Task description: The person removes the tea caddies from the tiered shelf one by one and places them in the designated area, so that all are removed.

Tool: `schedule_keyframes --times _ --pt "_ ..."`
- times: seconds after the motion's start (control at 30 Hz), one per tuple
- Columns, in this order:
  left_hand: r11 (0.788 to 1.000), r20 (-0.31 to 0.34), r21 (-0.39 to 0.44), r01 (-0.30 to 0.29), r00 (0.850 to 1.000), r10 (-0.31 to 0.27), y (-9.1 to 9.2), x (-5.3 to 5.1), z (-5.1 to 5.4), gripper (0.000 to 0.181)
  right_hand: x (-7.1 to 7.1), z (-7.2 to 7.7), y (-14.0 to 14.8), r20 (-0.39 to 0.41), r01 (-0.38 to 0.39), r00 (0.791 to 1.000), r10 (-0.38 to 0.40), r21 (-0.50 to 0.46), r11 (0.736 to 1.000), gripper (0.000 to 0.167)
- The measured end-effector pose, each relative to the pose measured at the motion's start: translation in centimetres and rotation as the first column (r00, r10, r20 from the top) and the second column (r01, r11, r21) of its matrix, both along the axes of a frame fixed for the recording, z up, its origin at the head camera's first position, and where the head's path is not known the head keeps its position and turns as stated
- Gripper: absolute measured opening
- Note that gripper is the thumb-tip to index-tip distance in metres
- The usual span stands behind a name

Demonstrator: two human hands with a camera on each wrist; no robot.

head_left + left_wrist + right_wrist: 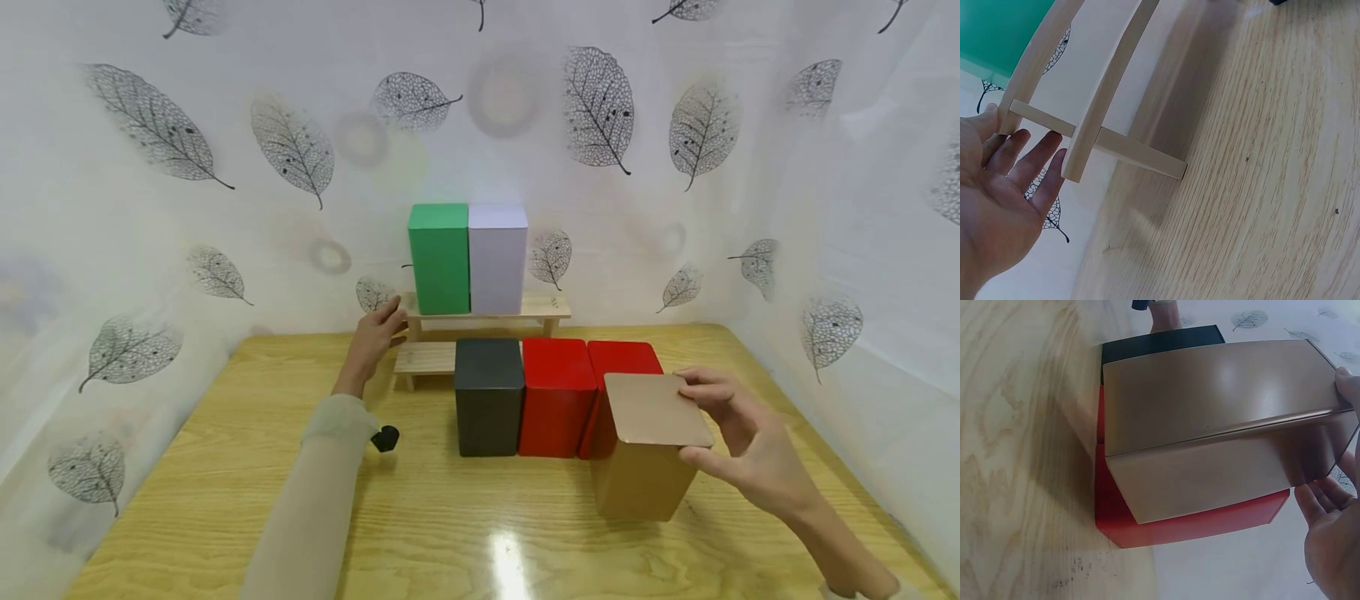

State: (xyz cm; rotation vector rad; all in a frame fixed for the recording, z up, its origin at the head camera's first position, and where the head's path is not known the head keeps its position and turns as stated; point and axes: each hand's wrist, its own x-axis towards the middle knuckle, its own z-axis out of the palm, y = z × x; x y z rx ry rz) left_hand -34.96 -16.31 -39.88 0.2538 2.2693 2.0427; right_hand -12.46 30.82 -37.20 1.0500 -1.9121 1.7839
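Observation:
My left hand (372, 337) is at the left end of a two-step wooden rack (425, 358). In the left wrist view its thumb and fingers grip the end of the rack's upper step (1034, 56), palm facing the rack. My right hand (757, 446) pinches the upper end of a gold box (660, 410), thumb on the near side and fingers on the far side. That box (1210, 394) overlaps the rightmost red box (622, 357) in view; whether its base touches the table cannot be told.
A green box (441, 267) and a pale lilac box (497, 267) stand side by side on the upper step. A dark grey box (489, 408) and another red box (557, 400) stand in front of the rack. A small black object (386, 438) is by the left cuff.

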Motion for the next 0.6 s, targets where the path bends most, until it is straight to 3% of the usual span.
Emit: schedule_keyframes --times 0.1,0.2,0.6 --pt "1.0 -0.009 -0.002 -0.007 1.0 0.007 -0.3 -0.9 -1.1 0.057 0.1 -0.5 0.0 -0.017 0.005 1.0 -0.005 0.005 1.0 0.069" --pt "1.0 -0.023 -0.016 -0.013 1.0 0.013 -0.3 -1.1 -1.6 0.058 0.2 -1.1 0.0 -0.031 0.019 0.999 -0.018 0.018 1.0 0.071" --pt "0.999 -0.047 -0.046 -0.023 0.999 0.021 -0.3 -1.0 -1.6 0.058 0.4 -2.4 -0.2 -0.078 0.046 0.996 -0.041 0.073 0.996 0.071"
